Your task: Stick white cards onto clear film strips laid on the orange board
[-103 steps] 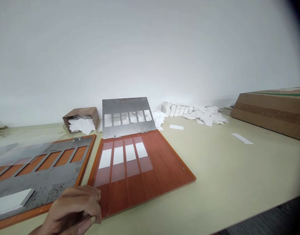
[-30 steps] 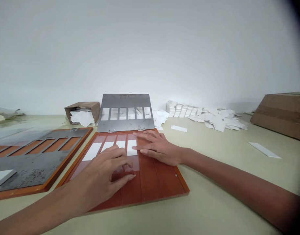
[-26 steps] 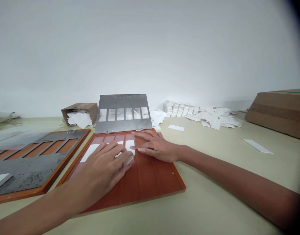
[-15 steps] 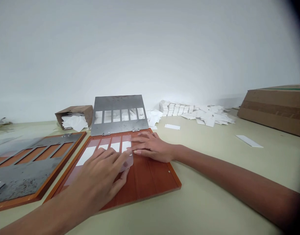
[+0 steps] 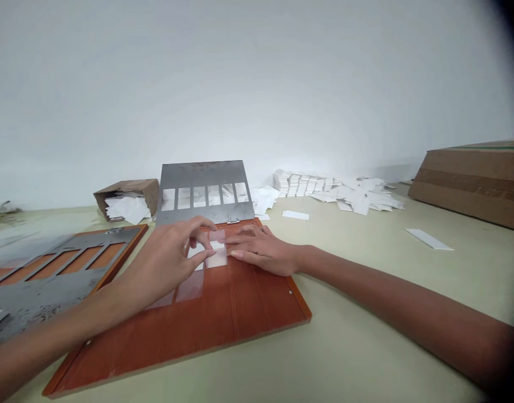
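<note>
An orange grooved board (image 5: 240,302) lies in front of me with clear strips and white cards (image 5: 218,258) in its channels. Its hinged metal stencil plate (image 5: 204,190) stands raised at the far edge. My left hand (image 5: 168,263) hovers over the strips, thumb and fingers pinched on the end of a clear strip (image 5: 215,238). Flat on the board just right of the cards rests my right hand (image 5: 261,249), fingers stretched out and touching the rightmost strip.
A second orange board with its metal stencil closed (image 5: 51,268) lies at the left. A small cardboard box of white cards (image 5: 126,201) stands behind it. Stacked and loose white cards (image 5: 336,190) spread at the back, a large carton (image 5: 471,179) far right, one loose strip (image 5: 429,239).
My left hand moved forward from lying over the near part of the strips to the cards and closed into a pinch on a clear strip. My right hand stayed flat.
</note>
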Available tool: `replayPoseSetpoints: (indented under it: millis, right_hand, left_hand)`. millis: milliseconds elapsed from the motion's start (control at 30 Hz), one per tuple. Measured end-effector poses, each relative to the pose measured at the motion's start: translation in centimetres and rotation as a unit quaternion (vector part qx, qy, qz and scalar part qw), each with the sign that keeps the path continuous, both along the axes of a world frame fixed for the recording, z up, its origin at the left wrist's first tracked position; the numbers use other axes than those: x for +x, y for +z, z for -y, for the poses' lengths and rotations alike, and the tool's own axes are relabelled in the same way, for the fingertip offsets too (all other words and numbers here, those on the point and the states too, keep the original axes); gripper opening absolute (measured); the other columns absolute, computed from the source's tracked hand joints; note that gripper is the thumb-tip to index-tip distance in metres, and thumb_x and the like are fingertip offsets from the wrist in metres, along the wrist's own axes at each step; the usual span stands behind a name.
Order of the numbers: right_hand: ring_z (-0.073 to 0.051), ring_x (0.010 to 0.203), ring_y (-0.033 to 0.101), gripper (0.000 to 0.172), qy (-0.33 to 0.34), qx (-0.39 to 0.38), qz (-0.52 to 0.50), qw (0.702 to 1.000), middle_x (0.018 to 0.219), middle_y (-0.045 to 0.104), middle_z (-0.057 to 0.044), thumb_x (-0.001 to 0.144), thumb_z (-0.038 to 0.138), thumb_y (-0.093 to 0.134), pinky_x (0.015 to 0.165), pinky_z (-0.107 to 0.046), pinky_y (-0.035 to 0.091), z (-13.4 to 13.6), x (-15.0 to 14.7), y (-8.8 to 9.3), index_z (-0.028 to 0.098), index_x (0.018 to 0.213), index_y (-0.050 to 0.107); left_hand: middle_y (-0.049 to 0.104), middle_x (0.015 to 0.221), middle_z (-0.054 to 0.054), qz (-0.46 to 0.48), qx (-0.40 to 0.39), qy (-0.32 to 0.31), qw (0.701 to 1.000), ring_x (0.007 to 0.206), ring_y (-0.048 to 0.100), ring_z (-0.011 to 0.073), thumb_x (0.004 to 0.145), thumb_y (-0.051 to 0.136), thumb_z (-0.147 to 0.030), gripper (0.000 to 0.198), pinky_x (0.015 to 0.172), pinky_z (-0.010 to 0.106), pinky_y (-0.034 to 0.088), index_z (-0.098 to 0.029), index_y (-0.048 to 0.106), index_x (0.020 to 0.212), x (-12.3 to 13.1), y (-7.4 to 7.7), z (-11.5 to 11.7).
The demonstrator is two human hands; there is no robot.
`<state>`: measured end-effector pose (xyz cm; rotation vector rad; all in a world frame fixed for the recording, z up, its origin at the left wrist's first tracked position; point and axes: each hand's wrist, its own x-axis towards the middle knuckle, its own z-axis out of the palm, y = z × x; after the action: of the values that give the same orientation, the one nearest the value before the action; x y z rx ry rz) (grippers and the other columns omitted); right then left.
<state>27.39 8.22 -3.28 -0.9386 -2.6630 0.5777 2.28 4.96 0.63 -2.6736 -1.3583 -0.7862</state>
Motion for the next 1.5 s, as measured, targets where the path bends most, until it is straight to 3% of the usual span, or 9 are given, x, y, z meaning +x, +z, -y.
replayPoseSetpoints:
  millis: [200, 367, 500, 800, 967, 1133, 1300, 1500]
  right_hand:
    - [-0.034, 0.139, 0.031, 0.052, 0.007, -0.005, 0.0, 1.0, 0.158, 0.043, 0.009, 0.107, 0.058, 0.021, 0.118, -0.065, 0.012, -0.2, 0.0, -0.1, 0.043, 0.149, 0.048]
    - [-0.035, 0.134, 0.033, 0.049, 0.004, -0.013, 0.015, 1.0, 0.157, 0.043, 0.012, 0.107, 0.057, 0.021, 0.116, -0.065, 0.014, -0.2, 0.1, 0.0, 0.048, 0.15, 0.044]
    - [-0.035, 0.136, 0.03, 0.049, 0.006, -0.015, 0.018, 1.0, 0.155, 0.047, 0.013, 0.107, 0.057, 0.021, 0.116, -0.065, 0.012, -0.1, 0.1, 0.1, 0.049, 0.152, 0.041]
    - [-0.033, 0.133, 0.033, 0.05, 0.009, -0.016, 0.015, 1.0, 0.155, 0.046, 0.011, 0.106, 0.06, 0.021, 0.114, -0.061, 0.016, -0.1, 0.2, 0.1, 0.051, 0.151, 0.041]
    - [-0.032, 0.132, 0.033, 0.051, 0.015, -0.02, 0.009, 1.0, 0.149, 0.051, 0.004, 0.106, 0.059, 0.022, 0.113, -0.058, 0.018, -0.6, 0.3, -0.2, 0.045, 0.147, 0.047]
    - [-0.028, 0.127, 0.039, 0.049, -0.006, 0.004, -0.007, 1.0, 0.134, 0.049, -0.008, 0.104, 0.058, 0.026, 0.112, -0.052, 0.026, -0.6, 0.4, -0.3, 0.027, 0.137, 0.044]
    - [-0.027, 0.119, 0.044, 0.042, -0.02, 0.003, -0.003, 1.0, 0.126, 0.05, -0.01, 0.103, 0.059, 0.026, 0.108, -0.049, 0.031, -0.3, 0.4, -0.1, 0.024, 0.118, 0.042]
    - [-0.029, 0.125, 0.042, 0.048, -0.022, 0.009, 0.009, 1.0, 0.133, 0.05, -0.009, 0.101, 0.062, 0.028, 0.11, -0.05, 0.029, -0.5, 0.3, -0.3, 0.023, 0.125, 0.043]
  left_hand:
    - [0.079, 0.086, -0.002, 0.017, -0.064, -0.006, 0.998, 0.089, 0.07, 0.0234, 0.09, 0.063, -0.034, 0.024, 0.077, 0.033, 0.049, -0.026, 0.06, 0.112, 0.2, 0.0, -1.9]
    - [0.079, 0.089, -0.002, 0.025, -0.076, -0.016, 0.997, 0.088, 0.07, 0.0233, 0.091, 0.062, -0.036, 0.025, 0.078, 0.034, 0.047, -0.027, 0.059, 0.114, -0.2, -0.9, -3.0]
    - [0.08, 0.09, -0.002, 0.018, -0.101, 0.01, 0.995, 0.079, 0.067, 0.022, 0.09, 0.061, -0.033, 0.025, 0.069, 0.031, 0.042, -0.026, 0.06, 0.115, -0.1, -1.2, -3.4]
    - [0.08, 0.088, -0.002, 0.036, -0.13, 0.012, 0.991, 0.086, 0.067, 0.0224, 0.09, 0.06, -0.029, 0.019, 0.07, 0.03, 0.041, -0.024, 0.062, 0.108, 0.1, -1.7, -3.9]
    - [0.08, 0.085, -0.003, 0.053, -0.154, 0.023, 0.986, 0.085, 0.067, 0.0223, 0.086, 0.064, -0.03, 0.018, 0.067, 0.03, 0.04, -0.025, 0.062, 0.103, -0.1, -2.2, -4.7]
    - [0.08, 0.084, -0.004, 0.071, -0.169, 0.036, 0.982, 0.08, 0.065, 0.0214, 0.083, 0.068, -0.033, 0.02, 0.067, 0.03, 0.039, -0.025, 0.062, 0.1, 0.0, -2.5, -5.1]
    - [0.08, 0.087, -0.003, 0.081, -0.175, 0.036, 0.981, 0.078, 0.064, 0.0204, 0.081, 0.069, -0.031, 0.02, 0.068, 0.03, 0.038, -0.024, 0.063, 0.098, 0.1, -2.3, -5.1]
    - [0.08, 0.085, -0.002, 0.096, -0.178, 0.037, 0.979, 0.074, 0.062, 0.02, 0.078, 0.069, -0.031, 0.021, 0.067, 0.03, 0.039, -0.023, 0.063, 0.097, 0.1, -2.5, -5.2]
